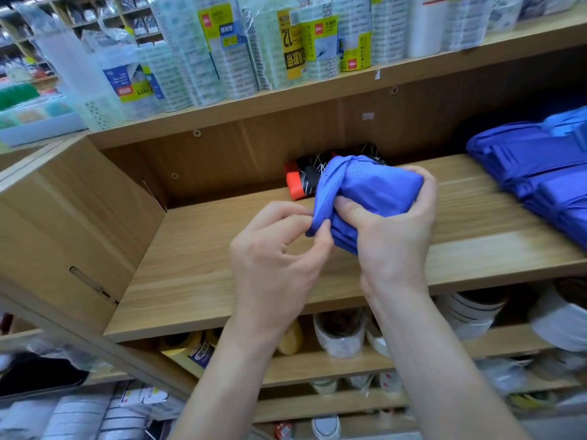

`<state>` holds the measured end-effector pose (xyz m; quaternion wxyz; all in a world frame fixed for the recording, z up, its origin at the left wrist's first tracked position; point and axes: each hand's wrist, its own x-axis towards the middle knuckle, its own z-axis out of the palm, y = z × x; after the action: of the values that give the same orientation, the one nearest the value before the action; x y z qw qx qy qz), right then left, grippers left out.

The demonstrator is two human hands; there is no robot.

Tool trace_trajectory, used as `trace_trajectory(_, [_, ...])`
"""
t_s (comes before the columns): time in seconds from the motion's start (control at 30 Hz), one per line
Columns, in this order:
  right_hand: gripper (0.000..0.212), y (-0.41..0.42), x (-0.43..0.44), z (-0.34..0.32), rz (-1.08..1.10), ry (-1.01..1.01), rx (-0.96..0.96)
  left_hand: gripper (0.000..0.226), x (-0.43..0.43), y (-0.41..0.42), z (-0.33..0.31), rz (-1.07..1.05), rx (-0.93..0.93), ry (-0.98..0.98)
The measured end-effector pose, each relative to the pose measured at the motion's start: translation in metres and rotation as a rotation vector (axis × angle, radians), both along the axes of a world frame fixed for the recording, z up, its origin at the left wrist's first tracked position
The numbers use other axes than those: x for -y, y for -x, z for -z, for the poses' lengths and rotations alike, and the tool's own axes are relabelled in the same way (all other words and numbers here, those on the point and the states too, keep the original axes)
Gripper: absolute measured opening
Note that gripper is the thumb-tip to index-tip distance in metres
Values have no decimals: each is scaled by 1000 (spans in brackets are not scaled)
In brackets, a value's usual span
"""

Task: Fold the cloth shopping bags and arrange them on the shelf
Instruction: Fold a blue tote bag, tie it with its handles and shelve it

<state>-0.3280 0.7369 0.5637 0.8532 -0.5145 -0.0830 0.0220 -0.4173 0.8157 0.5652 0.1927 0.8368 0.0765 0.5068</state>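
Note:
A blue cloth bag, folded into a thick bundle, is held just above the middle wooden shelf. My right hand grips the bundle from the right, thumb pressed into its front. My left hand pinches the loose blue strap end at the bundle's lower left corner. Behind the bundle, a black, patterned folded bag with a red-orange edge lies at the back of the shelf, partly hidden. A pile of blue bags lies on the right of the same shelf.
The shelf above carries packs of wrapped tape rolls. The shelf below holds tape rolls and yellow rolls. A wooden side panel closes the left of the middle shelf.

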Motion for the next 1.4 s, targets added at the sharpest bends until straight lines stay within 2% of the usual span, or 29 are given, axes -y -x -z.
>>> trace_trajectory(0.07, [64,0,-1,-4,-4,-57,-30,4,2,-2,-3,-10,18,-15])
trace_trajectory(0.27, [62,1,1,-6,-248,-337,-395,13,3,1,10,71,44,53])
trace_trajectory(0.3, [61,2,0,-6,-268,-360,-420,13,4,1,12,93,61,136])
trace_trajectory(0.33, [60,4,-2,-6,-266,-370,-429,13,4,1,14,137,88,306])
trace_trajectory(0.4, [61,8,-5,-7,-224,-376,-425,16,9,0,14,297,182,782])
trace_trajectory(0.43, [62,9,-6,-8,-191,-374,-411,16,11,-1,14,346,205,929])
trace_trajectory(0.47, [63,10,-8,-8,-154,-365,-394,15,13,-1,14,346,196,958])
trace_trajectory(0.53, [68,12,-10,-8,-85,-325,-341,10,13,0,11,245,131,779])
trace_trajectory(0.6, [71,17,-11,-6,-62,-250,-259,21,9,2,4,130,66,574])
trace_trajectory(0.67, [64,21,-11,-4,-107,-198,-227,35,4,2,-2,-1,11,393])
trace_trajectory(0.73, [55,21,-10,-4,-152,-226,-269,39,3,0,-8,-140,-32,172])
trace_trajectory(0.8, [45,17,-11,-5,-113,-228,-287,35,8,1,-8,-235,-43,-30])
trace_trajectory(0.9, [40,10,-12,-7,33,-200,-252,22,9,1,2,-194,4,-216])
trace_trajectory(1.0, [35,4,-13,-6,46,-214,-323,12,5,0,11,-99,14,-151])
trace_trajectory(1.07, [32,-1,-12,-6,-16,-281,-422,4,11,-1,18,1,67,101])
trace_trajectory(1.13, [31,-3,-12,-7,-100,-363,-480,15,20,-2,21,99,106,431])
trace_trajectory(1.17, [32,-3,-12,-6,-134,-381,-476,18,20,-3,21,125,103,503])
trace_trajectory(1.27, [38,0,-17,-3,-32,-302,-344,13,11,-2,23,89,21,336])
trace_trajectory(1.4, [36,5,-18,9,324,9,90,8,12,5,27,34,-62,114])
